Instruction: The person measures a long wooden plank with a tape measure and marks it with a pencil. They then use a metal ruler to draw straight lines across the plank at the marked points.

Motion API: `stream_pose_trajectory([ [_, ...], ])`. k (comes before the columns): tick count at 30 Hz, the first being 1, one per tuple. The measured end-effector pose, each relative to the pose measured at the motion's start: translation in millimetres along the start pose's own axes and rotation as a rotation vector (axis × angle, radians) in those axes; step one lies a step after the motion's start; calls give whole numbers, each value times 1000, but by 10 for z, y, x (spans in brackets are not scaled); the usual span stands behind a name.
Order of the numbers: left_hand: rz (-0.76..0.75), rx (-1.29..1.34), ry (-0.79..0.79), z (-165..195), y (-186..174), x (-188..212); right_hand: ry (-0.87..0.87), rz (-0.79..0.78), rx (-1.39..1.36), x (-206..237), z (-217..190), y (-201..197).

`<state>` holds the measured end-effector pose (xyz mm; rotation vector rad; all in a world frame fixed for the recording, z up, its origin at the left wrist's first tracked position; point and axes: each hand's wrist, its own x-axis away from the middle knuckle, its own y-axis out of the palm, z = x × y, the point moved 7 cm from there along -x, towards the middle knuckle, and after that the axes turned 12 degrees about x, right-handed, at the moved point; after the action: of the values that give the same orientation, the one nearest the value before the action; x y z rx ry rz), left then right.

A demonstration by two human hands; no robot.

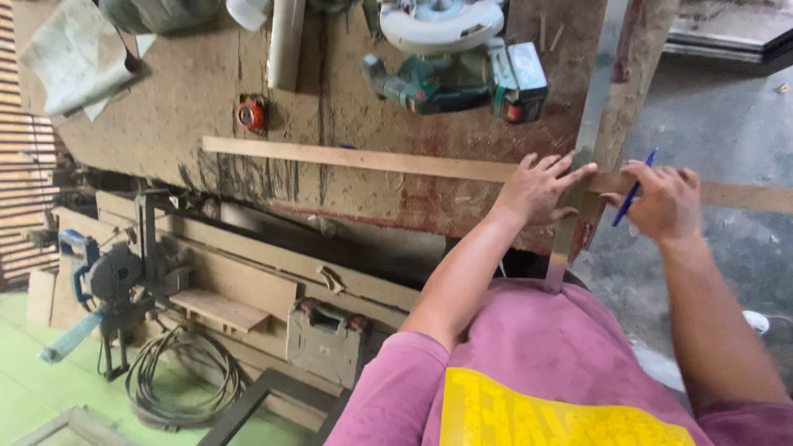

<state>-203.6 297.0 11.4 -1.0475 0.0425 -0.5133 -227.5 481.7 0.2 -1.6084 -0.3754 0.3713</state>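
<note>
A wooden strip (355, 158) is marked across the desk (165, 107).
A metal square (570, 223) is pressed onto the strip by the left hand (537, 190), fingers spread flat; a blue pen (633, 190) is pinched in the right hand (665, 202), its fingers closed.

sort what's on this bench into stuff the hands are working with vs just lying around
In use: wooden strip, metal square pressed flat by the left hand, blue pen in the right hand.

Lying about: circular saw, tape measure, white tube, crumpled paper.
</note>
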Motion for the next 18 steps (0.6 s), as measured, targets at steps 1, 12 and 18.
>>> stream_pose_trajectory([
  [1, 0, -19, -10, -12, -2, 19, -22, -20, 14, 8, 33, 19],
  [12, 57, 121, -81, -756, -261, 684, -42, -20, 13, 224, 218, -226],
  [18, -80, -35, -157, -931, -246, 816, -50, -142, 118, 329, 497, -229],
])
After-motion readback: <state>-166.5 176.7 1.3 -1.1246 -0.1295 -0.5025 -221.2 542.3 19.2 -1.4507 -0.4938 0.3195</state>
